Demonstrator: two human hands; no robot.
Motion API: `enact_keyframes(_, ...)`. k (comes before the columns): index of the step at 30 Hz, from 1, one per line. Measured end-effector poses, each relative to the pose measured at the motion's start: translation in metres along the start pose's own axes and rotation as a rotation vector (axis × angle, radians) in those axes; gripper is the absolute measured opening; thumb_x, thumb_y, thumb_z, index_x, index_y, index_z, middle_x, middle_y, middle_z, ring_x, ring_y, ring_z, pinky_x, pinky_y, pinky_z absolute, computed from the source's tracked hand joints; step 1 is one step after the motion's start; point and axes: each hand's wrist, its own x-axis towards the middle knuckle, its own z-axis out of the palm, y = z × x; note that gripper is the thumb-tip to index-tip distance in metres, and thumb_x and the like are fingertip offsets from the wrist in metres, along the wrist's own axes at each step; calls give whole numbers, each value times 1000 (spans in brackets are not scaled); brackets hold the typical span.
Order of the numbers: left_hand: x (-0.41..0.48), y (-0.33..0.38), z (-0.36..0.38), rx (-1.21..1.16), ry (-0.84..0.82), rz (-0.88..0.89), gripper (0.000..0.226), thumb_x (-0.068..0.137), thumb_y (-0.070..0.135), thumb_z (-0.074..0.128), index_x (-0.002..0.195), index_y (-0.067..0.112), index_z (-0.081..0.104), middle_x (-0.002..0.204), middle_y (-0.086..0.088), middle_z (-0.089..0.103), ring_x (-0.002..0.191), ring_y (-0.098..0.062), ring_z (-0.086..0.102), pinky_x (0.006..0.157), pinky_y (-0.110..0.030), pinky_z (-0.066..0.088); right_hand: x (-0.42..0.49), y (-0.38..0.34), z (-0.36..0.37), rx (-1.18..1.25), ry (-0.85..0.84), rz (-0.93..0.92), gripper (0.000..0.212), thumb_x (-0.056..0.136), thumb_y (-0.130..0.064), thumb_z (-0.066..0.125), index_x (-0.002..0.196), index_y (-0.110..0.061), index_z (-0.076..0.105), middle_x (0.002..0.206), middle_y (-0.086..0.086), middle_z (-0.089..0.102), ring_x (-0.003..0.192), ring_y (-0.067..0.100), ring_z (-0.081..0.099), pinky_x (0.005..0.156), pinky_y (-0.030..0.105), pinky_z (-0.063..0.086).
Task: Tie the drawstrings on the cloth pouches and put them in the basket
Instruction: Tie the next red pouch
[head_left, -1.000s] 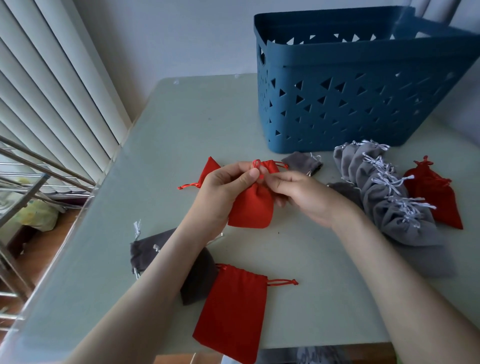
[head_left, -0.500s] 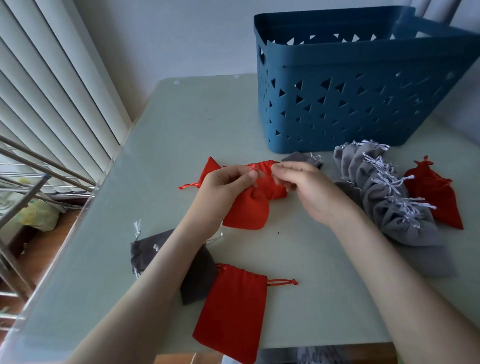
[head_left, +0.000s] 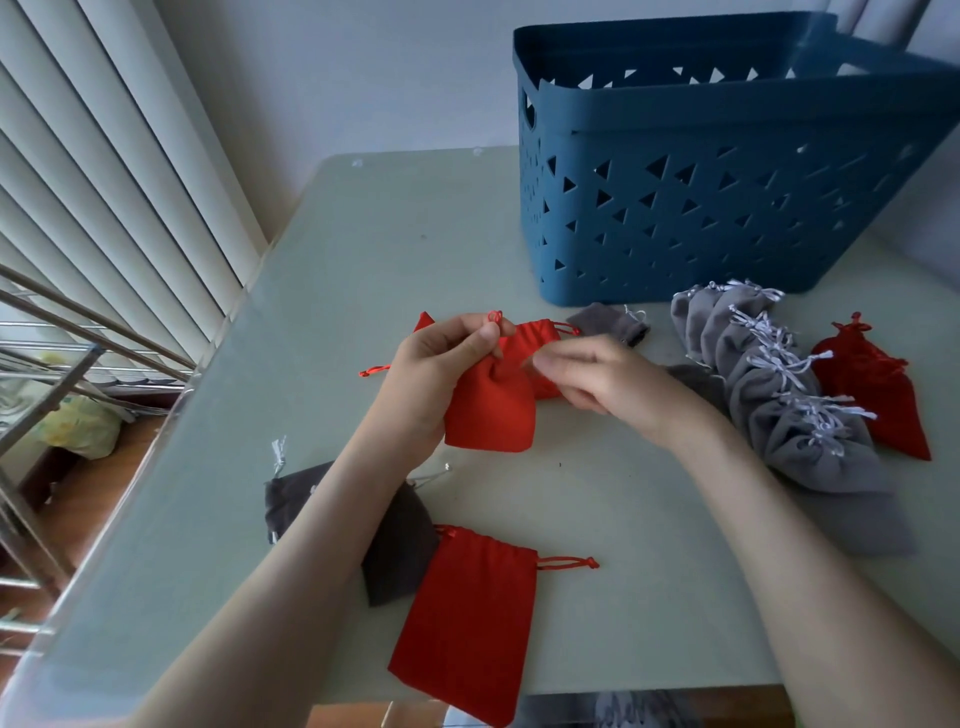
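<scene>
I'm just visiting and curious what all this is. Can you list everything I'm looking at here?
Basket: one, dark blue with triangle cut-outs, far right of the table.
Table: one, pale green.
Held pouch: one, red, pinched at its neck by the left hand, mid-table.
Flat red pouch: one, red, untied, near edge.
Dark grey pouches: at least one, partly under the left forearm.
Tied grey pouches: a row of about five, light grey with white strings, right side.
Tied red pouch: one, dark red, right of the grey row.
Small grey pouch: one, in front of the basket.
Blinds: white, on the left.
Left hand: gripping the held pouch.
Right hand: beside the pouch, blurred.
</scene>
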Motion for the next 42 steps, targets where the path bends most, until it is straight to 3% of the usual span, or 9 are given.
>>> enact_keyframes(2,0,0,-2,19,-12,-7,19,95,5,47,79,3,57,63,12,62,55,-1,53,56,-13,42,-3,1,-1,-116,-57,23,49,100,-28,47,52,-19,43,47,-5,29,49,11,26,57,31,18)
enact_keyframes(4,0,1,-4,48,-19,-15,18,95,7,48,80,4,58,62,11,61,55,-3,53,58,-16,42,-4,0,-4,-156,-81,31,50,99,-32,48,49,-24,50,51,0,33,55,17,30,60,31,21)
enact_keyframes(9,2,-4,-9,199,-17,-11,33,94,14,53,64,18,64,88,4,68,63,-5,52,61,-21,39,0,1,-3,-44,48,1,34,94,-26,55,61,-17,53,66,-10,46,69,4,41,72,27,27)
enact_keyframes(12,2,-6,-6,267,10,-12,20,94,14,55,81,22,68,74,3,64,60,-4,52,62,-19,40,3,1,2,58,160,3,29,93,-19,55,64,-16,54,72,-13,49,78,3,43,80,27,28)
enact_keyframes(19,3,-15,-1,264,86,-10,6,92,12,58,89,9,61,68,1,63,63,-6,56,66,-18,42,4,-6,15,449,219,-43,27,96,-12,45,70,-15,56,66,-10,57,65,-1,49,63,12,37)
enact_keyframes(25,1,-16,3,229,94,5,17,94,15,57,82,11,68,72,0,69,69,-11,62,66,-20,47,4,-6,23,146,195,-173,25,94,4,48,88,-18,60,83,12,61,74,4,54,70,17,42)
enact_keyframes(32,-2,-16,5,277,115,51,17,95,12,54,91,6,70,78,-3,69,73,-9,62,69,-20,47,8,2,26,-19,320,-223,33,90,-2,57,109,-28,55,69,-10,63,70,1,59,75,23,42)
enact_keyframes(40,-4,-17,8,412,85,88,7,87,21,65,81,21,63,76,6,63,70,-5,54,65,-19,42,9,2,29,-8,405,-148,18,89,-5,60,93,-23,61,75,-11,65,75,3,62,76,33,53)
enact_keyframes(42,-3,-19,8,417,122,111,13,87,22,67,76,22,60,74,-4,63,70,-13,53,65,-30,42,9,2,30,-43,422,-158,15,89,-4,59,94,-17,62,79,-9,68,77,3,64,76,33,54)
